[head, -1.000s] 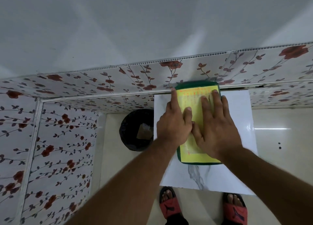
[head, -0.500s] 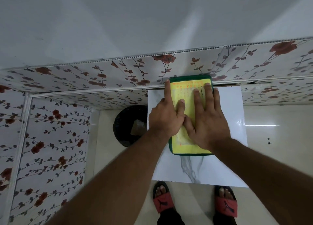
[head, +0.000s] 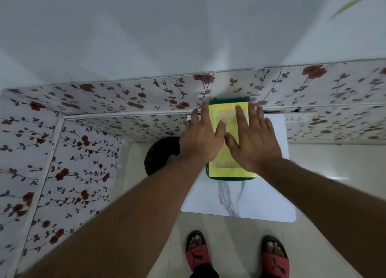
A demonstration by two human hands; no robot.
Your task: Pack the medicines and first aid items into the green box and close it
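Note:
The green box (head: 227, 176) lies on a white marbled table (head: 246, 198), its far end against the flowered wall. Its lid is down, and a yellow printed label covers the top. My left hand (head: 200, 139) rests flat over the box's left edge, fingers spread, thumb on the label. My right hand (head: 252, 139) lies flat on the right part of the lid, fingers spread toward the wall. Neither hand grips anything. No medicines or first aid items are in sight; the box's inside is hidden.
A black bin (head: 160, 155) stands on the floor left of the table. Flower-patterned wall panels (head: 125, 98) run behind the table and along the left. My feet in red sandals (head: 196, 252) stand on the pale tiled floor before the table's near edge.
Both hands have spread their fingers wider on the lid; the left hand slid a little to the left edge. The box has stayed in place.

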